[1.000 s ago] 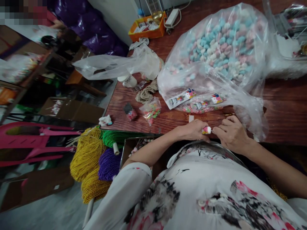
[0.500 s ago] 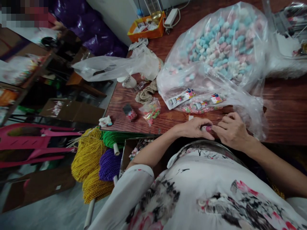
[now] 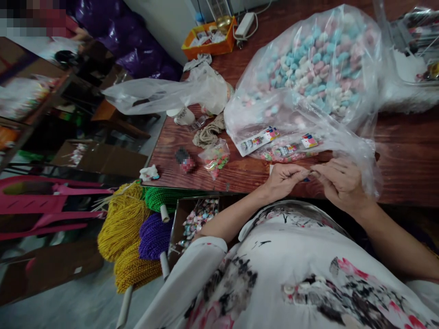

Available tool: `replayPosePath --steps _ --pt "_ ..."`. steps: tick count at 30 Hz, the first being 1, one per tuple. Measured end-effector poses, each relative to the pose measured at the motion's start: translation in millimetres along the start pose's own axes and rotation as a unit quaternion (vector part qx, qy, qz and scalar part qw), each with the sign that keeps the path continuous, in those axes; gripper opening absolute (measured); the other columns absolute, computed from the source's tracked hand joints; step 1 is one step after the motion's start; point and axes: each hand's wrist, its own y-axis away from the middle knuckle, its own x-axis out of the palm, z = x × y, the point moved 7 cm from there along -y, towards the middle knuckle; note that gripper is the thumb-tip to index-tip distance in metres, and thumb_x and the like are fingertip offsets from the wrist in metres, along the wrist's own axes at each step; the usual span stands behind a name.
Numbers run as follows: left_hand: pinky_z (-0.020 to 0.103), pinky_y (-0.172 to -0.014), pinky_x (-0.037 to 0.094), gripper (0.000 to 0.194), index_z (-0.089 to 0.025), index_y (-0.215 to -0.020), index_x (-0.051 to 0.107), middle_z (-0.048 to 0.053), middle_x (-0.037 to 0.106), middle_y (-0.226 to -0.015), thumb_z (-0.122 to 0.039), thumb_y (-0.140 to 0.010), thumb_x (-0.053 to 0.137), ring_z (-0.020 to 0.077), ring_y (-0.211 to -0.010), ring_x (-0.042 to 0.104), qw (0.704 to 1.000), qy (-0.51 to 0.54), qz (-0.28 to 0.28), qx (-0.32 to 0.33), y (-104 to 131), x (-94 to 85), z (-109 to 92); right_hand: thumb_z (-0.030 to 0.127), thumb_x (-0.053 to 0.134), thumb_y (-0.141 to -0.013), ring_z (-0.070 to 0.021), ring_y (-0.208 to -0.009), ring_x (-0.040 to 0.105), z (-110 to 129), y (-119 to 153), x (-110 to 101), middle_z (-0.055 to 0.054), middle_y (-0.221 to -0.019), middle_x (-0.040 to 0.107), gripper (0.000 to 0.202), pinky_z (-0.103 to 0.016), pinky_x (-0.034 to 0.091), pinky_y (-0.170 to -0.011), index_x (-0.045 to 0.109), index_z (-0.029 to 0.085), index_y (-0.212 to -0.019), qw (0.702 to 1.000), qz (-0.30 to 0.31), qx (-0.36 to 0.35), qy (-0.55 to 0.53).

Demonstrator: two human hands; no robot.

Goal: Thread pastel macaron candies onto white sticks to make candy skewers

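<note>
The small piece [image 3: 305, 180], mostly hidden, shows blue at my left hand's [image 3: 285, 179] pinching fingertips, by the table's [image 3: 240, 179] near edge. My right hand [image 3: 339, 183] pinches just beside; I can't tell what.

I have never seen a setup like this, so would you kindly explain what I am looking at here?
There is no robot here: a person works with two bare hands, seen by one camera worn on the head, looking forward and down. The left hand and right hand meet at the near edge of a wooden table, fingertips pinched. A small blue bit shows just below them; what they hold is too hidden to name.

On the table lie a big clear bag of pink, blue and white pieces, a small bag, a crumpled cloth and an orange tray. Yellow cord bundles sit beside the table.
</note>
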Motion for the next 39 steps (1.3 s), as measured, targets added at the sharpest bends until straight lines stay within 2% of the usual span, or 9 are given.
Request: replayPosePath --steps 3,7,11,15,20,27,30,34,39 --pt "0.022 -0.062 0.041 0.051 -0.013 -0.068 0.069 -0.001 0.056 -0.063 -0.062 -0.079 0.066 0.0088 -0.064 0.052 0.999 0.001 -0.028 0.033 -1.5 2.0 -10.5 0.027 0.051 -0.095 -0.0203 -0.073 0.060 1.2 -6.8 -0.4 -0.007 -0.078 0.068 0.029 -0.037 0.045 -0.071 0.067 0.020 -0.118 1.000 -0.016 -0.005 0.014" --pt "0.023 -0.063 0.045 0.043 -0.017 -0.080 0.073 0.000 0.059 -0.069 -0.059 -0.080 0.068 0.0098 -0.068 0.055 0.985 0.068 -0.151 0.043 -4.9 -13.5 -11.6 0.032 0.055 -0.095 -0.0191 -0.078 0.061 -7.1 -2.3 -6.3 -0.005 -0.091 0.066 0.048 -0.035 0.049 -0.074 0.049 0.024 -0.142 0.981 -0.117 0.108 -0.111" --pt "0.024 -0.081 0.050 0.027 -0.022 -0.082 0.076 0.001 0.064 -0.095 -0.049 -0.081 0.072 0.0101 -0.090 0.059 0.962 0.121 -0.217 0.110 -5.2 -18.0 -15.5 0.036 0.071 -0.084 -0.0178 -0.077 0.056 1.4 5.6 14.3 -0.004 -0.090 0.061 0.038 -0.032 0.047 -0.067 0.064 0.023 -0.119 0.965 -0.145 0.155 -0.155" --pt "0.029 -0.099 0.047 0.028 -0.022 -0.090 0.077 0.004 0.062 -0.115 -0.048 -0.085 0.068 0.0159 -0.113 0.057 0.971 0.127 -0.179 0.091 1.0 -8.3 -11.2 0.028 0.067 -0.086 -0.0165 -0.075 0.054 3.5 2.3 30.5 -0.004 -0.084 0.058 0.008 -0.030 0.046 -0.063 0.069 0.021 -0.088 0.960 -0.158 0.157 -0.168" --pt "0.033 -0.107 0.043 0.050 -0.023 -0.117 0.070 0.008 0.064 -0.127 -0.060 -0.084 0.063 0.0215 -0.132 0.049 0.979 0.169 -0.111 0.029 16.7 -10.7 9.5 0.021 0.064 -0.086 -0.0162 -0.076 0.059 -4.6 -2.2 37.0 -0.002 -0.080 0.059 0.012 -0.031 0.049 -0.066 0.074 0.026 -0.091 0.940 -0.142 0.156 -0.270" --pt "0.034 -0.099 0.048 0.050 -0.018 -0.102 0.074 0.005 0.071 -0.102 -0.063 -0.079 0.068 0.0192 -0.104 0.063 0.985 0.138 -0.098 -0.045 25.1 -16.5 35.8 0.023 0.064 -0.087 -0.0160 -0.070 0.060 8.7 1.4 35.5 -0.003 -0.078 0.064 0.013 -0.030 0.048 -0.060 0.076 0.025 -0.091 0.962 -0.166 0.140 -0.166" --pt "0.031 -0.089 0.051 0.051 -0.017 -0.097 0.073 0.003 0.069 -0.092 -0.063 -0.076 0.071 0.0153 -0.090 0.063 0.973 0.199 -0.094 -0.065 24.9 -10.0 38.1 0.020 0.062 -0.087 -0.0169 -0.071 0.062 15.4 4.9 32.8 -0.004 -0.081 0.067 0.016 -0.031 0.050 -0.061 0.075 0.025 -0.093 0.976 -0.179 0.089 -0.087" --pt "0.024 -0.068 0.050 0.049 -0.015 -0.086 0.069 0.000 0.063 -0.074 -0.059 -0.068 0.080 0.0099 -0.068 0.058 0.944 0.310 -0.023 -0.112 25.1 2.5 36.6 0.014 0.063 -0.084 -0.0167 -0.071 0.060 20.2 8.5 30.0 -0.003 -0.080 0.066 0.018 -0.033 0.049 -0.064 0.073 0.026 -0.092 0.980 -0.190 0.021 -0.064" --pt "0.024 -0.063 0.045 0.053 -0.011 -0.076 0.066 0.003 0.066 -0.070 -0.054 -0.054 0.089 0.0103 -0.062 0.058 0.924 0.320 0.067 -0.199 23.0 2.3 40.1 0.023 0.067 -0.084 -0.0161 -0.068 0.058 3.8 3.9 41.7 -0.001 -0.077 0.060 0.004 -0.033 0.047 -0.060 0.068 0.024 -0.080 0.950 -0.186 0.150 -0.203"
